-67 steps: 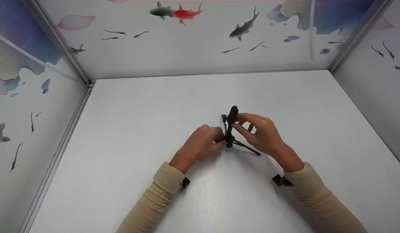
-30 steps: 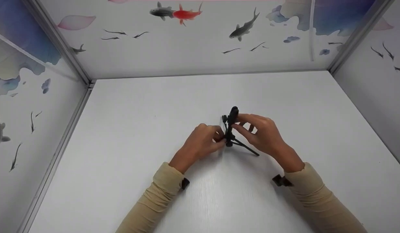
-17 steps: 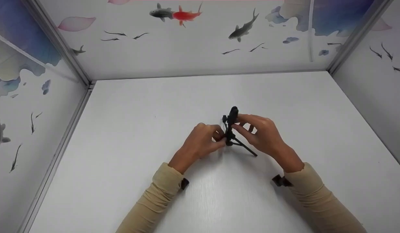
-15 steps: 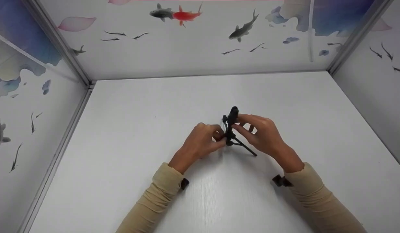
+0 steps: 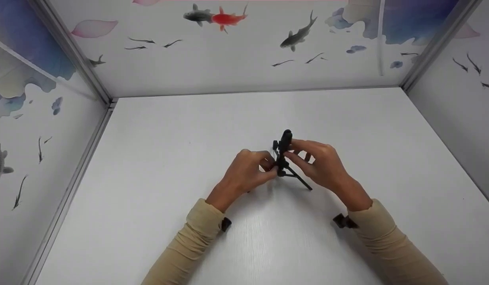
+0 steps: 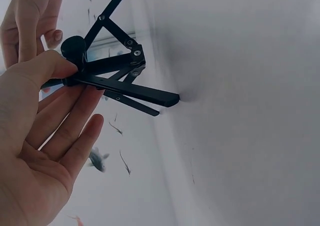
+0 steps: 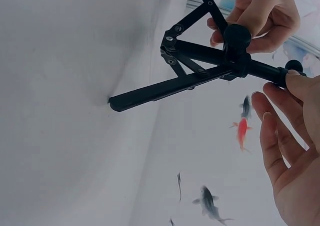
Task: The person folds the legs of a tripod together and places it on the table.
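A small black tripod [image 5: 281, 161] stands near the middle of the white table, its braced legs spread. In the left wrist view its leg [image 6: 145, 93] reaches down to the tabletop. The left hand [image 5: 248, 170] pinches the tripod low, near the collar where the legs join, beside a round knob [image 6: 74, 48]. Higher up, the right hand [image 5: 321, 162] holds the tripod's upper column between thumb and fingers. From the right wrist view, the centre column [image 7: 265, 71] and a knob [image 7: 237, 37] show between the two hands. The left hand partly hides one leg in the head view.
The white tabletop [image 5: 181, 130] surrounds the tripod. Walls printed with fish and petals [image 5: 244, 59] enclose it at the back and both sides, joined by metal corner rails [image 5: 76, 55]. Each wrist wears a small black camera [image 5: 226, 224].
The tripod's right leg tip has shifted a little to the left, and the leg now slopes more steeply. The left hand has risen slightly; the right hand stays nearly still.
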The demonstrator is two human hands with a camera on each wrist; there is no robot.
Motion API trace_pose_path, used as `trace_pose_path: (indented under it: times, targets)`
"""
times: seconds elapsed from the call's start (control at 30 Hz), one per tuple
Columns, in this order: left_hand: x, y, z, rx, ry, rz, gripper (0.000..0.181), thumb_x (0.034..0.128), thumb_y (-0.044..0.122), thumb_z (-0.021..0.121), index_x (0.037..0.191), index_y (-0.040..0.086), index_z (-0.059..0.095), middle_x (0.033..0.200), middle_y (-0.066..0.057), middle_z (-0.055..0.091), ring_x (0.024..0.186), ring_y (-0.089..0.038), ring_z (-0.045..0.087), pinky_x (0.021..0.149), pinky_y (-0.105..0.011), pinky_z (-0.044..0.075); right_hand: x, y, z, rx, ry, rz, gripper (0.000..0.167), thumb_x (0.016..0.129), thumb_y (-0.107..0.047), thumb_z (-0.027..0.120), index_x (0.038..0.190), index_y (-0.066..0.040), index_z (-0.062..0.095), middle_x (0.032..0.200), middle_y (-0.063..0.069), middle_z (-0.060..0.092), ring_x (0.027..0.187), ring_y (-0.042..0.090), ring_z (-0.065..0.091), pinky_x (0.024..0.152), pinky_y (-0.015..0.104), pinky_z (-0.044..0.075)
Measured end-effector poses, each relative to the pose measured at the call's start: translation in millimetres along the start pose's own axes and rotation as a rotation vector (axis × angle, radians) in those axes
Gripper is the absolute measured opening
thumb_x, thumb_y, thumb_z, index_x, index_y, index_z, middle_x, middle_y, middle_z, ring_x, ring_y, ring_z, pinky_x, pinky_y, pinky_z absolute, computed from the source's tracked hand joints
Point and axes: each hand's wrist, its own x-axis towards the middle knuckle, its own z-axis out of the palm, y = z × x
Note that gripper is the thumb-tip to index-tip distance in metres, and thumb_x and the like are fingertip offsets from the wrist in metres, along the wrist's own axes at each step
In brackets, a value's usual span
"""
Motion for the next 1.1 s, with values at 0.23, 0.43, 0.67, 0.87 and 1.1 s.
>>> trace_pose_path:
  times: [0.23,0.43,0.67,0.87,1.1]
  targets:
    - [0.3,-0.1,0.6,-0.004,0.051,0.043,0.006,0.093,0.014,0.08,0.096,0.009,0.081,0.085,0.001,0.085,0.078,-0.005,0.08,0.073,-0.027,0.061,0.1,0.1,-1.1,-0.013,-0.006,0.006,0.032,0.095,-0.008,0.084,0.126,-0.012,0.078,0.107,0.001,0.085,0.082,0.013,0.077,0.062,0.023,0.056]
    - [-0.2,-0.8,1.5,-0.053,0.06,0.054,0.006,0.0938,0.012,0.08,0.096,0.007,0.08,0.086,-0.003,0.085,0.078,-0.01,0.082,0.074,-0.039,0.065,-0.5,0.3,-1.5,-0.015,-0.017,0.011,0.032,0.095,-0.01,0.084,0.127,-0.013,0.078,0.107,0.001,0.085,0.082,0.013,0.077,0.062,0.024,0.057]
    - [-0.2,-0.7,1.4,-0.068,0.06,0.059,0.005,0.0942,0.012,0.079,0.096,0.007,0.081,0.086,-0.003,0.085,0.078,-0.01,0.082,0.075,-0.041,0.065,-0.9,0.2,-1.2,-0.019,-0.012,0.009,0.034,0.095,-0.01,0.085,0.128,-0.012,0.078,0.107,0.001,0.085,0.082,0.013,0.077,0.062,0.024,0.057]
    - [-0.6,-0.7,1.6,-0.068,0.073,0.07,0.005,0.0941,0.011,0.079,0.096,0.007,0.08,0.086,-0.003,0.085,0.078,-0.011,0.081,0.075,-0.041,0.065,-0.8,-0.3,-1.3,-0.023,-0.012,0.011,0.034,0.095,-0.01,0.084,0.128,-0.014,0.078,0.106,0.0,0.085,0.081,0.012,0.077,0.062,0.023,0.057]
    - [-1.2,-1.0,1.2,-0.066,0.083,0.083,0.005,0.0946,0.011,0.078,0.096,0.007,0.08,0.086,-0.002,0.085,0.078,-0.01,0.081,0.075,-0.041,0.065,0.0,-0.1,-1.3,-0.01,0.003,-0.008,0.034,0.095,-0.007,0.084,0.128,-0.012,0.078,0.105,0.001,0.085,0.08,0.013,0.076,0.061,0.024,0.056]
